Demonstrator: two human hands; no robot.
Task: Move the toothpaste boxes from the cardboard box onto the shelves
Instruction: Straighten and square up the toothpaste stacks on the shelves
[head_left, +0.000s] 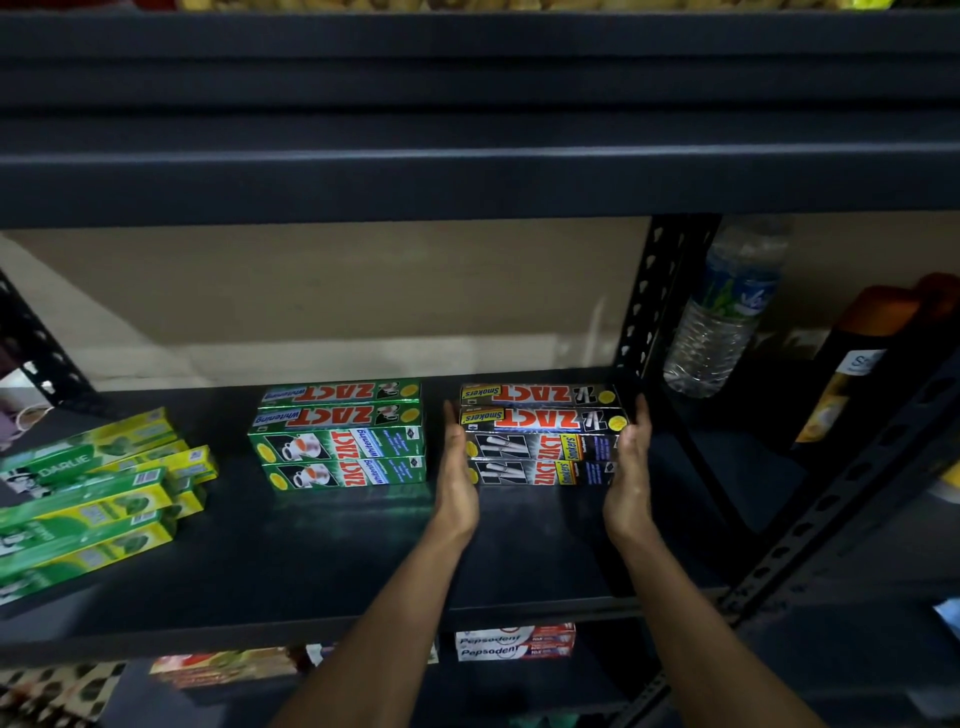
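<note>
Black Smokers boxes (543, 436): a stack of ZACT toothpaste boxes, apparently two deep and two high, lies on the shelf board (363, 545) directly between the two hands.
Left hand (457, 470): flat, fingers straight and together, with the palm against the stack's left end.
Right hand (631, 467): mirrored, fingers straight and pressed flat on the stack's right end.
Step in hand: placing this batch on the shelf. It looks like squaring the stack between the palms, though I cannot tell whether it already rests fully on the board.
Next move: probably ease both palms outward off the ends without dragging the top boxes, then draw back towards the wrists. The cardboard box is out of view.
Outside the left hand: a narrow gap, then the green Whitening boxes (340, 434), so there is little room to spread.
Outside the right hand: the upright post (654, 296) stands near the fingertips and is the tightest edge.
Beyond the fingertips: some bare board up to the back wall.
Towards the wrists: wide bare board up to the front edge.
Above the hands: the upper shelf beam (467, 176), well clear.
Farther out: Darlie boxes (93, 499) piled askew far left, a water bottle (727, 306) past the post, and Pepsodent boxes (514, 642) on the shelf below the forearms.
</note>
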